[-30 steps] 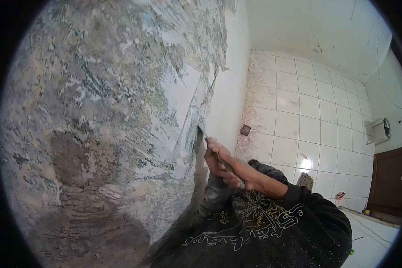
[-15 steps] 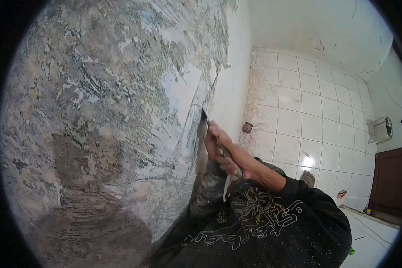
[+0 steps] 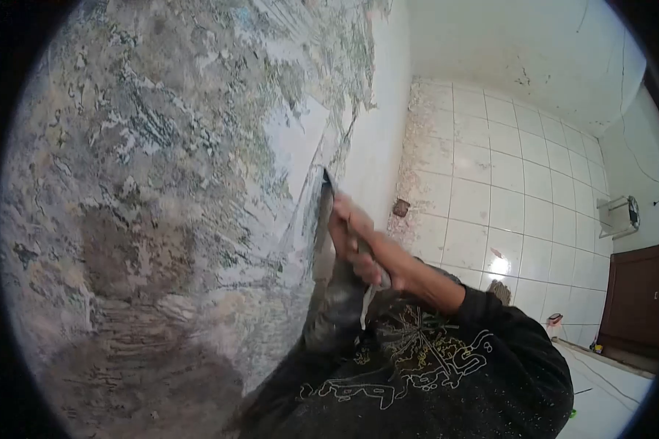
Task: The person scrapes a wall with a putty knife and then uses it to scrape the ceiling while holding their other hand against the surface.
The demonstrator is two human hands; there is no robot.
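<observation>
My right hand [image 3: 362,238] is closed around the handle of a scraper [image 3: 326,178], its fingers blurred by motion. The narrow dark blade touches the wall [image 3: 161,161], where a bare whitish patch meets rough, flaking paint. Below the grip a pale strip [image 3: 365,311] hangs down; I cannot make out what it is. A dark sleeve [image 3: 326,322] on the left rises toward the same grip. My left hand cannot be told apart there, and its fingers are hidden or merged with the right hand.
White floor tiles [image 3: 483,197] run along the wall's foot, with crumbs and flakes near the edge. A brown lump [image 3: 400,208] and a greyish clump [image 3: 499,293] lie there. Further right are a white box-like object [image 3: 621,216] and a brown door [image 3: 637,296].
The scraper and right hand have shifted slightly up and left along the wall. The whole view has moved a little too. The grip on the handle stays closed.
</observation>
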